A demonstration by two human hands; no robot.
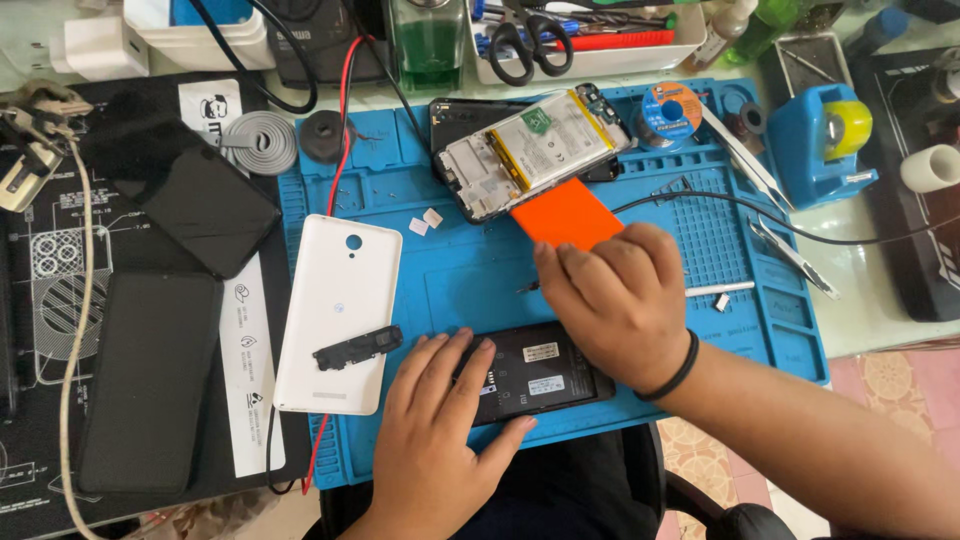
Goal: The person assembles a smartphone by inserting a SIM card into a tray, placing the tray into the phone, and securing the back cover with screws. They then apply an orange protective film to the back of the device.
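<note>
Left hand: lies flat, fingers spread, on the black battery, near edge of the blue mat.
Right hand: closed on an orange pry card touching the opened phone.
Done: white back cover is off, lying left.
Left: phone not reassembled.

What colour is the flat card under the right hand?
Bright orange. The card juts from under the right hand toward the opened phone; the head view shows it.

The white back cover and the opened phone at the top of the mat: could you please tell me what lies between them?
In the head view, two small white bits lie on the blue mat between the white back cover and the opened phone.
</note>
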